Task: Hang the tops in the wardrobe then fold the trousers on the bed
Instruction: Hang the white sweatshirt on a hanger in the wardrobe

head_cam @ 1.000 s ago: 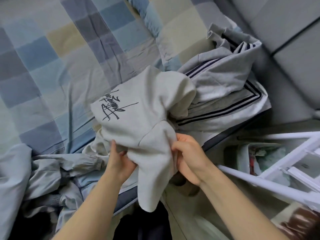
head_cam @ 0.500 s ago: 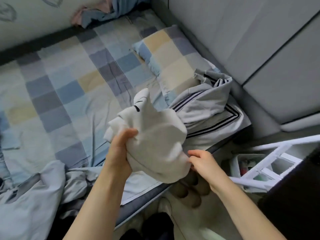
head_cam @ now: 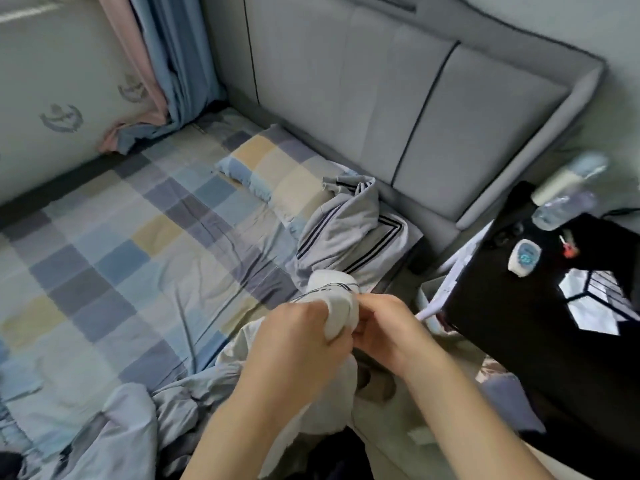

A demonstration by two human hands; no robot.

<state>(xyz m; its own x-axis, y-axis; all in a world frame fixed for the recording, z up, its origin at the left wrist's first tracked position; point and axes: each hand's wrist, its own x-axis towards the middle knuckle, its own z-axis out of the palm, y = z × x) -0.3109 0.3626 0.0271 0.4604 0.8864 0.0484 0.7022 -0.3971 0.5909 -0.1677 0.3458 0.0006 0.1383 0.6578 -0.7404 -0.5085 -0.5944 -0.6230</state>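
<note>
Over the near bed edge: both hands meet on one bunched garment, raised off the covers.
Top [head_cam: 337,299]: a white top, gathered into a wad between the hands; its loose end hangs down under the wrists towards the floor.
Left hand [head_cam: 298,337]: fingers curled tight round the wad, probably to keep the bulk from slipping while the other hand works.
Right hand [head_cam: 384,327]: fingers pinch the cloth at the wad's right side, seemingly hunting for an edge or opening to shake it out for hanging.
Trousers [head_cam: 346,233]: grey with dark stripes, heaped at the far right of the bed [head_cam: 121,237] below the headboard [head_cam: 398,98]; not yet folded, likely left for later.
Wardrobe: not in view.
Black table [head_cam: 519,323]: right of the bed, just beside the right hand.
</note>
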